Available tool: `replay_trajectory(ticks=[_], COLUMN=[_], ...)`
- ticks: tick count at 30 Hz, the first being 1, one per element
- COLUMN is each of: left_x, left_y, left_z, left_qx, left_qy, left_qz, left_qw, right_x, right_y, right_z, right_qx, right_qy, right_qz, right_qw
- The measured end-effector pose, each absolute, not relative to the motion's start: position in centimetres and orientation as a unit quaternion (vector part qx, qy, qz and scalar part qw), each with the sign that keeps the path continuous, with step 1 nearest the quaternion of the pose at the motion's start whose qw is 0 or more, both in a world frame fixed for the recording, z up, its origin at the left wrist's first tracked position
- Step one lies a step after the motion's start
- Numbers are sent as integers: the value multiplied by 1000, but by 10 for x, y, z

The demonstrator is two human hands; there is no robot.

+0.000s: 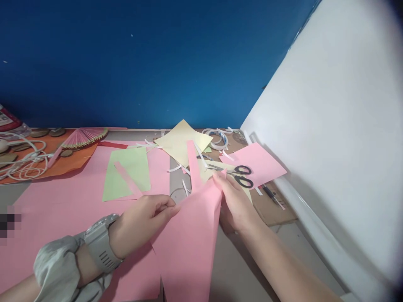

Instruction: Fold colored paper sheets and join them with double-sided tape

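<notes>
A large sheet of pink paper [192, 239] hangs between my two hands, its lower part running out of view at the bottom. My left hand [151, 218], with a grey watch on the wrist, pinches the sheet's upper left edge. On the upper right corner, my right hand [234, 201] grips the same sheet between thumb and fingers. Just beyond that hand lie scissors [244, 176] with black handles. A narrow pink strip [193, 163] stands out behind the sheet, and another pink strip [127, 178] lies across a light green paper [140, 163].
A cream paper square [179, 142], a tape roll [219, 139] and white paper scraps lie at the back. To the right are a pink square [261, 163] and a pen [270, 193] beside a white wall. A folded paper fan [82, 137] and white cable [30, 161] lie left.
</notes>
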State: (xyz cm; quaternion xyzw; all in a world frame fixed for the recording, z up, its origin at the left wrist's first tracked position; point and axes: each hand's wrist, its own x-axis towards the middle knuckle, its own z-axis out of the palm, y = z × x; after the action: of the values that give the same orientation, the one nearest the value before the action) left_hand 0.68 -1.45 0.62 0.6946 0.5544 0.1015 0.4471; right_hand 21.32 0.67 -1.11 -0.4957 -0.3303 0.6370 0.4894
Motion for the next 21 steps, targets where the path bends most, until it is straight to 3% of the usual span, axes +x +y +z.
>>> replay_trajectory(ticks=[4,15,21], left_x=[5,5,11], left_y=[-14,-15,-26], left_z=[4,3,12], left_qx=[690,677,657], left_qy=[545,540,559], left_qz=[105,122,176], left_qw=[465,484,474], right_x=[217,219,222], right_y=[11,13,13], right_z=[-14,-11,-5], right_qx=[-522,-509,-476], right_qy=[-364,-382,-381], right_qz=[572,568,519], right_qw=[517,522,599])
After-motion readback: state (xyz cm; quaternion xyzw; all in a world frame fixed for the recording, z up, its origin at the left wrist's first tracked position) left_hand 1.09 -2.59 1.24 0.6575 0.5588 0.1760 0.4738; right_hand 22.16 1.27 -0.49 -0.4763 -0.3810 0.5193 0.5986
